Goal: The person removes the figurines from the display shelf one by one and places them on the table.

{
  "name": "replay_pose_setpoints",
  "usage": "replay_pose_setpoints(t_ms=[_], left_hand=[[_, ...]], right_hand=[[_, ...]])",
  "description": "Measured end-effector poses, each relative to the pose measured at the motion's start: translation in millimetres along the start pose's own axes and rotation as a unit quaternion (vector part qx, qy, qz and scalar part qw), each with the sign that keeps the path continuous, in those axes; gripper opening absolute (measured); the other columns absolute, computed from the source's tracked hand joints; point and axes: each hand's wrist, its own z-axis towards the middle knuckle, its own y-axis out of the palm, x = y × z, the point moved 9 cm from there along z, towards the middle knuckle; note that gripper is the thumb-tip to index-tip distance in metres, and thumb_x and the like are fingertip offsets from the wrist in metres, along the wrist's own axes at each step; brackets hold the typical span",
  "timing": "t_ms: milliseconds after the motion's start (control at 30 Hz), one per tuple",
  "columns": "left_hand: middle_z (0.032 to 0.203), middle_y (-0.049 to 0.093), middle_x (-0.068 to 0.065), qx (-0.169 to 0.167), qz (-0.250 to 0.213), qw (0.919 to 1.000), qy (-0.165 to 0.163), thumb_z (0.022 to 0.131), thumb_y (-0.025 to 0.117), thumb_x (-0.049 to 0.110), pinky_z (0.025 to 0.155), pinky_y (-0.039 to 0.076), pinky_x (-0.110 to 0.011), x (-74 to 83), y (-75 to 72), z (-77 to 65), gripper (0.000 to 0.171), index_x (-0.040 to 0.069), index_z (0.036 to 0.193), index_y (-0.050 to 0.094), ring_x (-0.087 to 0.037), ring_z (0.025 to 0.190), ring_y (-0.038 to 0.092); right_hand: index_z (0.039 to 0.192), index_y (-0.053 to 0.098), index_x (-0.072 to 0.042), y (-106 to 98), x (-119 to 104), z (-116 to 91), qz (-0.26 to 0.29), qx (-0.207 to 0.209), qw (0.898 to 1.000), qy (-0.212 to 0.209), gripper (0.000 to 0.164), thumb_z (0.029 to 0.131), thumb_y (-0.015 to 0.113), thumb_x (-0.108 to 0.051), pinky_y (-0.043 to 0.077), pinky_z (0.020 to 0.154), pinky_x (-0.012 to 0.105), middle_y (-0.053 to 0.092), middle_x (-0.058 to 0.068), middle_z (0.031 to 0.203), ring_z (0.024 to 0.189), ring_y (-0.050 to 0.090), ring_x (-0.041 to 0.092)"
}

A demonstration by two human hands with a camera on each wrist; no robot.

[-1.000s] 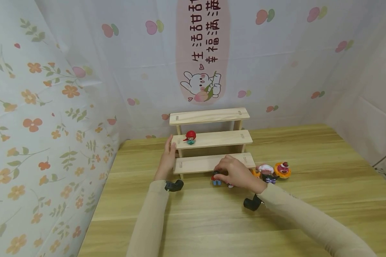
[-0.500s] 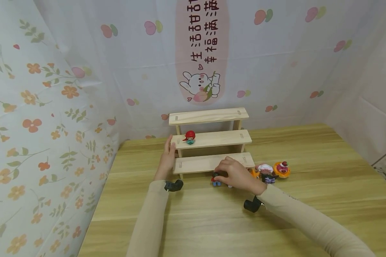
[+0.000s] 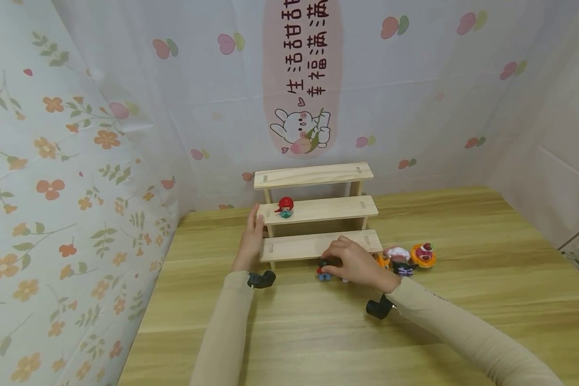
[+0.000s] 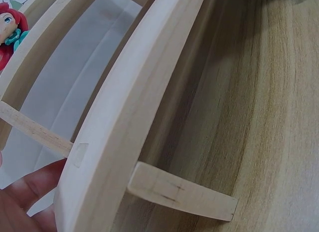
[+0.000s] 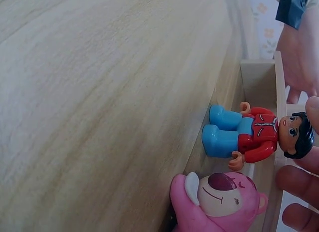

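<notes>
My right hand point(image 3: 353, 261) pinches a toy figure point(image 5: 259, 132) by its black-haired head; it has a red jacket and blue legs. The figure stands close in front of the lowest step of a wooden three-tier display shelf point(image 3: 325, 209). Beside it is a pink toy bear point(image 5: 224, 197), mostly covered by the hand in the head view. My left hand point(image 3: 250, 241) rests against the shelf's left end, fingers fairly straight. On the middle step, near that hand, sits a red-haired doll figure point(image 3: 286, 207) with a teal lower body.
Several more toy figures stand right of the shelf, among them one with a white top and dark body point(image 3: 399, 257) and one with an orange ring point(image 3: 423, 255). A patterned cloth point(image 3: 212, 107) hangs behind the wood-grain table point(image 3: 309, 343).
</notes>
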Motion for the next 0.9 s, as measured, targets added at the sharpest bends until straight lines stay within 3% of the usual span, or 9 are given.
replay_pose_setpoints(t_ms=[300, 567, 900], left_hand=[[0.153, 0.030, -0.019, 0.005, -0.005, 1.0000, -0.003, 0.103, 0.022, 0.050, 0.105, 0.029, -0.065, 0.5, -0.9, -3.2, 0.052, 0.037, 0.152, 0.012, -0.049, 0.131, 0.037], [0.148, 0.038, -0.020, -0.002, -0.008, 1.0000, 0.005, 0.104, 0.023, 0.048, 0.101, 0.035, -0.062, 3.9, 1.8, -5.0, 0.051, 0.037, 0.152, 0.012, -0.042, 0.120, 0.052], [0.147, 0.040, -0.022, 0.008, 0.003, 0.9999, 0.007, 0.104, 0.022, 0.048, 0.100, 0.037, -0.061, 2.0, 0.3, -5.6, 0.052, 0.035, 0.153, 0.012, -0.044, 0.122, 0.050]], right_hand=[[0.094, 0.073, -0.013, -2.1, -2.0, 4.6, 0.016, -0.001, 1.000, 0.002, 0.021, 0.083, 0.075, -0.031, 0.048, 0.071, 0.027, 0.068, -0.005, 0.088, 0.082, 0.055, 0.011], [0.095, 0.073, -0.015, -10.2, -0.5, 15.3, 0.032, 0.006, 0.999, 0.009, 0.018, 0.085, 0.073, -0.031, 0.046, 0.067, 0.024, 0.068, -0.007, 0.089, 0.080, 0.050, 0.009], [0.095, 0.073, -0.013, -30.6, -6.2, 47.9, 0.021, 0.006, 1.000, 0.008, 0.019, 0.084, 0.074, -0.029, 0.047, 0.070, 0.029, 0.068, -0.004, 0.089, 0.082, 0.054, 0.014]])
